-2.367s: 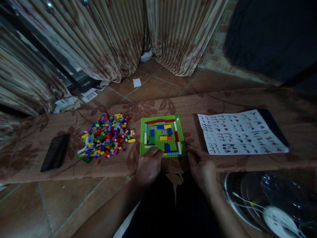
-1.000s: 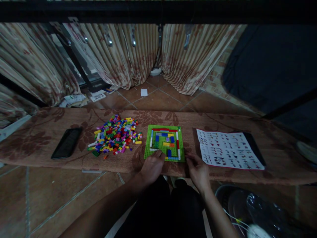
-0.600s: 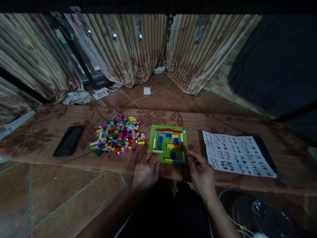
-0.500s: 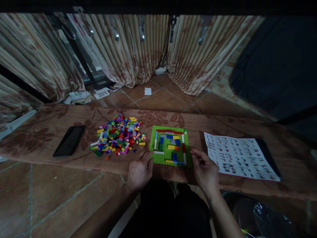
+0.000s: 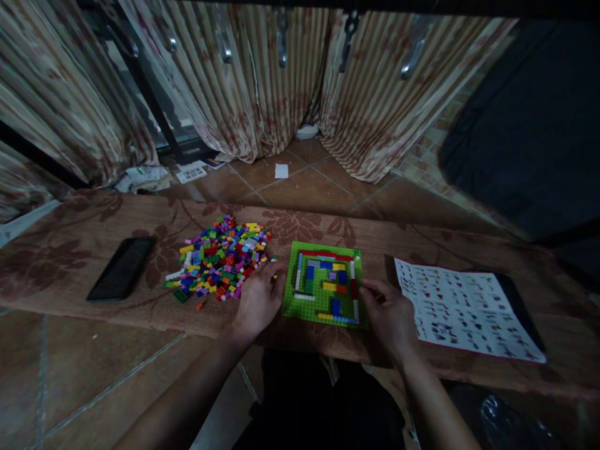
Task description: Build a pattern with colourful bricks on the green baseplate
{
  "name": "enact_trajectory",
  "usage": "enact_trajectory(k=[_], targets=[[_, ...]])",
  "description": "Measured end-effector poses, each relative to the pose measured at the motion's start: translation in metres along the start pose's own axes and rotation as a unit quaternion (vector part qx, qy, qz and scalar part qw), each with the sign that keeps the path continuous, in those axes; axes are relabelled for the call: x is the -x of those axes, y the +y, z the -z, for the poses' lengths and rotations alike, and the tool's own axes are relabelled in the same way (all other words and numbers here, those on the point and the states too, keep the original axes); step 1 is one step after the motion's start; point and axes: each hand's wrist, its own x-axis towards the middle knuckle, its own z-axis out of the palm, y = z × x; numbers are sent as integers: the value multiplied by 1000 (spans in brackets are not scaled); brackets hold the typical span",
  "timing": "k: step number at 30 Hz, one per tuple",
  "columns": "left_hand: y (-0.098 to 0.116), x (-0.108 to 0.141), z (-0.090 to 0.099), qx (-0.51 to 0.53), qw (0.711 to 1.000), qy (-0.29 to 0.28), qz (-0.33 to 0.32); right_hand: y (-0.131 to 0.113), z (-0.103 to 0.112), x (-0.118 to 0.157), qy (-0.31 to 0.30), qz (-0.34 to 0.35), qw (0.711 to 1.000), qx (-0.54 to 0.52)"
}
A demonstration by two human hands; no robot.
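Note:
A green studded baseplate (image 5: pixel 307 309) lies before me, bearing walls of toy bricks in red, white, blue, yellow and orange. My left hand (image 5: pixel 259 299) hovers by the plate's left edge, at the right side of a pile of loose toy bricks (image 5: pixel 213 257). Its thumb and index finger are apart, and I see nothing between them; the other fingers are hidden. At the opposite edge, my right hand (image 5: pixel 388 311) is closed, thumb and fingertips pinched on the plate's rim. A white brick (image 5: pixel 304 298) sits on the plate near its left side.
A black phone (image 5: pixel 120 269) lies left of the pile. To the right, a printed sheet (image 5: pixel 469 306) with rows of small pictures rests over a dark flat object (image 5: pixel 520 312). A patterned cloth (image 5: pixel 370 240) covers the bench. Striped curtains (image 5: pixel 262 81) hang beyond it.
My left hand has moved from the white brick on the plate, up and left towards the pile, now covering a loose yellow brick. My right hand stays at the plate's right edge. The view has shifted slightly.

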Motion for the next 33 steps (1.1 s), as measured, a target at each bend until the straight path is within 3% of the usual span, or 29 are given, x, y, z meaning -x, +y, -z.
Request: enact_trajectory(k=[11, 16, 25, 33], targets=[[19, 3, -19, -40, 991, -61, -108, -5, -3, -7, -73, 88, 991, 76], [26, 0, -18, -58, 985, -77, -140, -6, 1, 7, -110, 108, 982, 106], [37, 49, -33, -85, 979, -127, -135, -19, -5, 28, -126, 86, 964, 217], [44, 45, -43, -125, 973, -159, -109, -14, -12, 28, -141, 97, 953, 250]])
